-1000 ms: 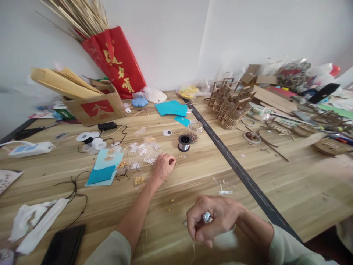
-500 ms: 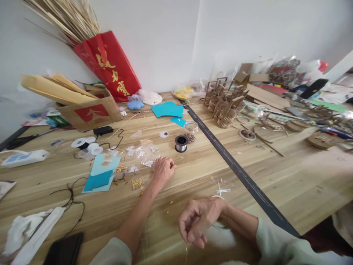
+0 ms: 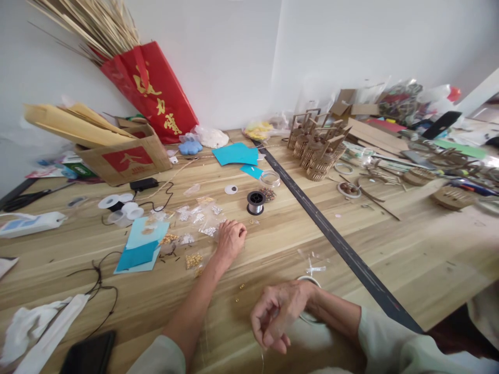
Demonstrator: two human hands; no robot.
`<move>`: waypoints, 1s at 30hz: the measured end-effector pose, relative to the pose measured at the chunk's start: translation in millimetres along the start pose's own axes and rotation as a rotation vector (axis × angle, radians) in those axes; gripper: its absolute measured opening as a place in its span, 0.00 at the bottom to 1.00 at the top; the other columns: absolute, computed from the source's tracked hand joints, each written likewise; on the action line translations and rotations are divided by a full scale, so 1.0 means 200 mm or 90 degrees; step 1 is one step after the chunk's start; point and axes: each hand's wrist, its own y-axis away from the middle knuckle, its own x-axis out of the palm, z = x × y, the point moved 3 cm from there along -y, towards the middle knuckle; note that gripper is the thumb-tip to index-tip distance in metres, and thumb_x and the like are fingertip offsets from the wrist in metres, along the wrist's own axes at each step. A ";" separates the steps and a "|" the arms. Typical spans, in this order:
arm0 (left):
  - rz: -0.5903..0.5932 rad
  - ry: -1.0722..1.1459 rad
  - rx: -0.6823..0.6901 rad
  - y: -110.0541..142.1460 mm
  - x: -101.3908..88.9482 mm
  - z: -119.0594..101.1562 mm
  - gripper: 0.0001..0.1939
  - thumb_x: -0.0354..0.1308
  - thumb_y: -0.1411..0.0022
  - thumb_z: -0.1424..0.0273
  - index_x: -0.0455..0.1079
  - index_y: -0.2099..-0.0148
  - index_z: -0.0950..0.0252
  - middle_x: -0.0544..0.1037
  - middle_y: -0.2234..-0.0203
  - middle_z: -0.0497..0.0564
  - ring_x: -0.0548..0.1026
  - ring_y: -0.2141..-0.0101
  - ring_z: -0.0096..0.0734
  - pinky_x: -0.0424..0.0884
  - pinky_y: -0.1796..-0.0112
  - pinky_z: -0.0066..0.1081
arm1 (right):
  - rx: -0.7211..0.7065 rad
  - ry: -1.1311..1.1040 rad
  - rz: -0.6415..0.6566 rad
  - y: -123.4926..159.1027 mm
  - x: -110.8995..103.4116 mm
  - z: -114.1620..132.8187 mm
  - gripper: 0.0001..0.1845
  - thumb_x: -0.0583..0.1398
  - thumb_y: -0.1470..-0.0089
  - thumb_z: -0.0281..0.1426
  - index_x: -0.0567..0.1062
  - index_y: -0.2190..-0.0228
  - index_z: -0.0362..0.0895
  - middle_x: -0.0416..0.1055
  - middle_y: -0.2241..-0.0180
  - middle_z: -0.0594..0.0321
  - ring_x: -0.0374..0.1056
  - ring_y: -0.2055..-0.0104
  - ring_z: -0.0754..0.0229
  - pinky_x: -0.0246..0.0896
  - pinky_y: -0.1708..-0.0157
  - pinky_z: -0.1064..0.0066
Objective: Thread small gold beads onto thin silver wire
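My left hand (image 3: pixel 232 240) rests on the wooden table with its fingers curled together and pointing down. What it holds, if anything, is hidden. Small clear bags of silvery beads (image 3: pixel 208 228) lie right beside its knuckles. Nearer the front edge, my right hand (image 3: pixel 275 314) is closed above the table, and a thin, pale thread (image 3: pixel 262 358) hangs from its fingers. A white round rim (image 3: pixel 310 281) shows partly under the right wrist. Tiny gold rings (image 3: pixel 241 285) lie between the two hands. Beyond the left hand stands a black spool of clear line (image 3: pixel 255 203).
Gold beads (image 3: pixel 194 261) and blue cards (image 3: pixel 142 249) lie to the left, with a phone (image 3: pixel 89 353) in front. Small bamboo baskets (image 3: pixel 319 150) stand at the back right. A dark strip (image 3: pixel 331 234) crosses the table. A box (image 3: pixel 127 158) and red bag (image 3: pixel 152 93) stand back left.
My view has shifted slightly right. My left hand has lowered its fingers to the table. A silvery thing seen within my right hand's curl a second ago no longer shows.
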 end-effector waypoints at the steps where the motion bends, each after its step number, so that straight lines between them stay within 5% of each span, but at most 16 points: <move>1: -0.002 -0.001 0.002 0.00 0.00 0.00 0.06 0.56 0.42 0.73 0.73 0.70 0.62 0.77 0.70 0.51 0.70 0.62 0.38 0.60 0.59 0.36 | -0.001 0.001 -0.001 0.00 0.00 0.00 0.25 0.69 0.62 0.43 0.72 0.70 0.36 0.70 0.80 0.68 0.67 0.79 0.72 0.66 0.78 0.84; 30: 0.002 -0.008 -0.013 0.00 -0.01 0.01 0.07 0.55 0.41 0.73 0.74 0.69 0.62 0.76 0.70 0.51 0.69 0.63 0.36 0.61 0.58 0.35 | 0.002 0.009 -0.016 0.01 -0.04 -0.02 0.27 0.69 0.65 0.45 0.72 0.71 0.36 0.70 0.80 0.68 0.67 0.80 0.71 0.65 0.79 0.82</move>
